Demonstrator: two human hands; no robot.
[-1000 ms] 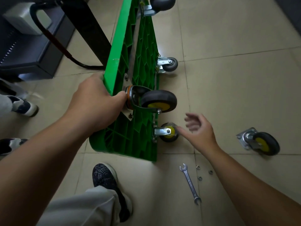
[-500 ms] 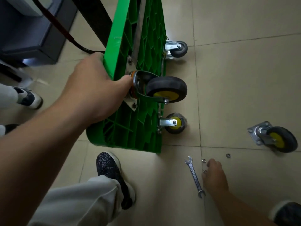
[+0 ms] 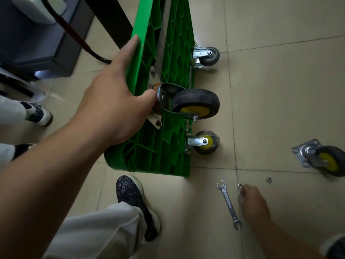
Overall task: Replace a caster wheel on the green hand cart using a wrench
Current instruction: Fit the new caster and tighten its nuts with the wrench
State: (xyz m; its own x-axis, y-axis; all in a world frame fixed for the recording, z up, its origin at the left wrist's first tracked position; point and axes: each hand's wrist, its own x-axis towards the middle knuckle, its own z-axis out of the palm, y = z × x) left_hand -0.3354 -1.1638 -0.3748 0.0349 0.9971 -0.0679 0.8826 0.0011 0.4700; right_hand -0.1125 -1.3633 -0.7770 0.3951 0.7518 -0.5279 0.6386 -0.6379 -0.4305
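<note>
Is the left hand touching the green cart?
Touching. The head view shows the left hand resting over the green cart's upper edge, thumb against the mounted caster.

free: bare tiles (image 3: 261,109) between cart (image 3: 168,146) and loose caster (image 3: 324,159) | obstacles: wrench (image 3: 229,203), nuts (image 3: 239,185) beside it, shoe (image 3: 130,191) near cart

Standing over it, I can read no word, number or brand mark anywhere. The wrench (image 3: 229,204) on the floor at about five o'clock shows only bare, shiny metal, and any stamped size is too small to make out. The ribbed underside of the green cart (image 3: 173,53) at twelve o'clock carries no legible moulding or sticker, and the plate of the loose caster (image 3: 306,152) at about four o'clock shows no legible mark.
</note>
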